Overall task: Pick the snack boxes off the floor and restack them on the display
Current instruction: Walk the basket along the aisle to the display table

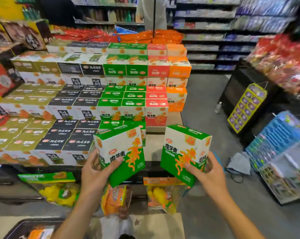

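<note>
The left hand (pixel 95 171) is gripping a green-and-white snack box (pixel 120 152) by its lower left corner, thumb lying across the front; the box is standing on its long axis, its top leaning left. The right hand (pixel 207 173) is gripping a second green box (pixel 184 152) at its lower right corner, top leaning right. Both boxes are hanging in the air, well apart, in front of the stepped display (pixel 94 100), facing the camera.

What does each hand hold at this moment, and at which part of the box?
The left hand holds one green snack box at its lower left corner. The right hand holds a second green box at its lower right corner.
</note>
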Demonstrator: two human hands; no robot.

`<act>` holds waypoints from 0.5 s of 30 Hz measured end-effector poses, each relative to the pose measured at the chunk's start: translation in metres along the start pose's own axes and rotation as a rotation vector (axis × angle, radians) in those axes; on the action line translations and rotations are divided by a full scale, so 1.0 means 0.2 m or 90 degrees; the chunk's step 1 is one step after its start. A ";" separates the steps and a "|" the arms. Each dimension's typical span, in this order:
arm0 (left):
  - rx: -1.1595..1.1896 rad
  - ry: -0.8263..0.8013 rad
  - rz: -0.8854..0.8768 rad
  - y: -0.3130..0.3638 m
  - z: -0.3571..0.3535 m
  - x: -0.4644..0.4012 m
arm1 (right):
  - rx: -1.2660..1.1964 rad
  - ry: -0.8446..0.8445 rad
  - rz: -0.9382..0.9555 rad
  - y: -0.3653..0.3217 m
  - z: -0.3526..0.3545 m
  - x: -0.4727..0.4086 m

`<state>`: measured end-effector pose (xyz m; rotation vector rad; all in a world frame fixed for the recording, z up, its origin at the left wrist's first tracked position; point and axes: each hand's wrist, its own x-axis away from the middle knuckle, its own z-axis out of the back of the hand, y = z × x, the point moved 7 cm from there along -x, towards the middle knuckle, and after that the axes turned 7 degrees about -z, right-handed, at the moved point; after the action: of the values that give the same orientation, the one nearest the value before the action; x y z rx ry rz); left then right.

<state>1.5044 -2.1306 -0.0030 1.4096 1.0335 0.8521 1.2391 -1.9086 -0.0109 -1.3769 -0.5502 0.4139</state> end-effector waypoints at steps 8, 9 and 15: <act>0.013 -0.078 0.050 -0.16 -0.03 -0.53 | 0.026 0.054 -0.023 0.01 -0.22 -0.34; 0.005 -0.088 0.049 -0.17 -0.03 -0.58 | 0.025 0.058 -0.030 0.01 -0.25 -0.37; -0.030 -0.107 0.068 -0.21 -0.04 -0.84 | 0.029 0.053 -0.068 0.07 -0.36 -0.52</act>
<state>1.4326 -2.2851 -0.0334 1.4797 0.8115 0.8155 1.1978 -2.0245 -0.0442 -1.3082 -0.5399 0.2807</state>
